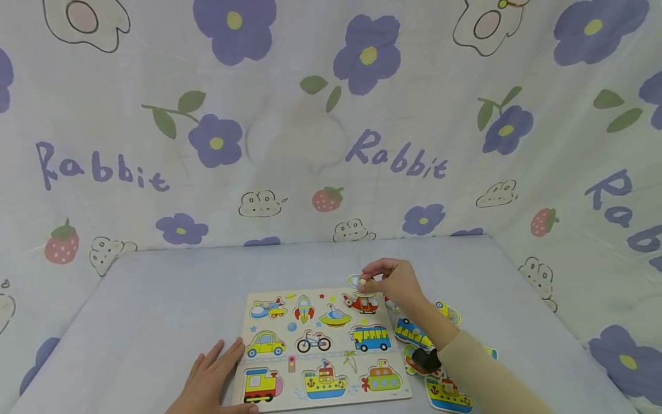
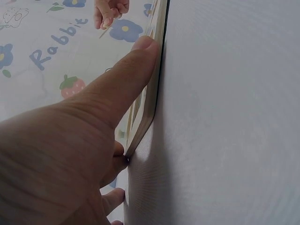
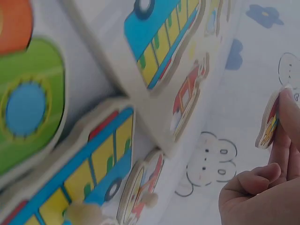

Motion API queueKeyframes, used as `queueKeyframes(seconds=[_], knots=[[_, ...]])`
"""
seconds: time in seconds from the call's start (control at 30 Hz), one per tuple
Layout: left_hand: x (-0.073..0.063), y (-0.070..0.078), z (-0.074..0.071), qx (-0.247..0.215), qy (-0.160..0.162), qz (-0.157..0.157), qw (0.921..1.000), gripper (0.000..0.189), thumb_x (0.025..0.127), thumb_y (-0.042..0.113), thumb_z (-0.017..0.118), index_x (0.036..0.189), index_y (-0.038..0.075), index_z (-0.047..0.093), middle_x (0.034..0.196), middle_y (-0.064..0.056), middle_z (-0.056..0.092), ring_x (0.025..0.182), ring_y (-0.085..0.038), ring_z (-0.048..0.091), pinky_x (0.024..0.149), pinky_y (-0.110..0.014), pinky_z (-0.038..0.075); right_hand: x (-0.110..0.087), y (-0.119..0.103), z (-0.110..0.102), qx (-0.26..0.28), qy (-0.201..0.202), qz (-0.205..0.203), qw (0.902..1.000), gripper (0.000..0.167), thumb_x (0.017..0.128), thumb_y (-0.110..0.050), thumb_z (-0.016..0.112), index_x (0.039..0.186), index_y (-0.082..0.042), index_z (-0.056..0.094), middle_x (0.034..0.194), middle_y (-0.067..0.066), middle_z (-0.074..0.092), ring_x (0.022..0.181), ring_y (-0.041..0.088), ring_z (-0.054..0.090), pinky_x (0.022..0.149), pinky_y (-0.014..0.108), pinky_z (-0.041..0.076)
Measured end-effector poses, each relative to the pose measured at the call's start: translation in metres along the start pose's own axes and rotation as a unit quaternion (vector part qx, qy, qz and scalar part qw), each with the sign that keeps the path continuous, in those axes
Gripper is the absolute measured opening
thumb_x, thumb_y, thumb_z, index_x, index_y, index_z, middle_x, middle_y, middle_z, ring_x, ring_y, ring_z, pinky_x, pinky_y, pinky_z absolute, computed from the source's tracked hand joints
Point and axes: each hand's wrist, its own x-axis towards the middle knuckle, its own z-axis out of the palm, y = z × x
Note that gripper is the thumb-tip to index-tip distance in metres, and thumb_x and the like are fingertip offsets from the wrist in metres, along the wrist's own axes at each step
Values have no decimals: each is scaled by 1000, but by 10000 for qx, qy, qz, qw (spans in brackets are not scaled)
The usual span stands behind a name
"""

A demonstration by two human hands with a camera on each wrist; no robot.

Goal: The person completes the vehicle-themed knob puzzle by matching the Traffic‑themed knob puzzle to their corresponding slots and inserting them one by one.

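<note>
Above the far right corner of a wooden puzzle board [image 1: 323,356], my right hand [image 1: 395,283] pinches a rocket puzzle piece [image 3: 268,124] between thumb and fingers. The piece is raised over the helicopter picture, its small knob at the fingertips; part of it is hidden behind the fingers. My left hand [image 1: 212,374] rests at the board's near left corner, fingers straight along the left side and thumb [image 2: 133,65] against the near edge. An airplane piece [image 1: 267,309] with a knob sits in its slot at the board's far left.
Right of the board lie several loose knobbed pieces: a bus [image 1: 414,333], a ship [image 1: 449,397], a green submarine [image 3: 33,101] and a yellow car [image 1: 447,312]. Some overlap. A patterned cloth [image 1: 289,144] hangs behind and beside the pale table [image 1: 170,293].
</note>
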Motion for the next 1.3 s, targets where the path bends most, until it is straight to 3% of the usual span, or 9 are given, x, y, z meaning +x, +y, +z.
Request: queueKeyframes(seconds=[0.17,0.47,0.73,1.07,1.3], knots=[[0,-1,1,7,-24,10,10000,117,59,70,80,149,6,43,153,-9,39,143,-43,18,113,-65,7,-3,0,12,212,20,35,9998,27,69,-6,90,92,-4,75,87,11,73,68,25,48,59,30,41],[1,-3,4,-13,-49,49,10000,116,60,70,80,149,5,42,153,-10,39,143,-43,18,113,-65,8,-13,-7,48,1041,387,700,9913,31,71,-6,88,98,-5,73,90,10,72,81,23,70,80,36,54],[-1,-5,4,-56,14,31,10000,116,61,71,79,149,6,42,153,-10,39,143,-44,18,113,-65,8,-15,-25,82,1320,343,711,9881,33,71,-2,87,100,1,70,88,12,71,77,24,71,73,31,58],[0,-5,6,-24,31,63,10000,116,61,72,78,149,5,41,153,-10,39,143,-43,18,113,-65,7,-20,-28,102,1195,338,1066,9865,33,72,-4,87,101,0,71,86,8,72,79,21,70,78,31,55],[1,-3,1,-47,-35,27,10000,116,60,69,81,149,7,41,154,-9,38,143,-43,18,113,-64,7,-22,-23,114,1623,660,1720,9694,38,73,-4,87,107,0,70,90,6,72,87,19,67,95,41,45]])
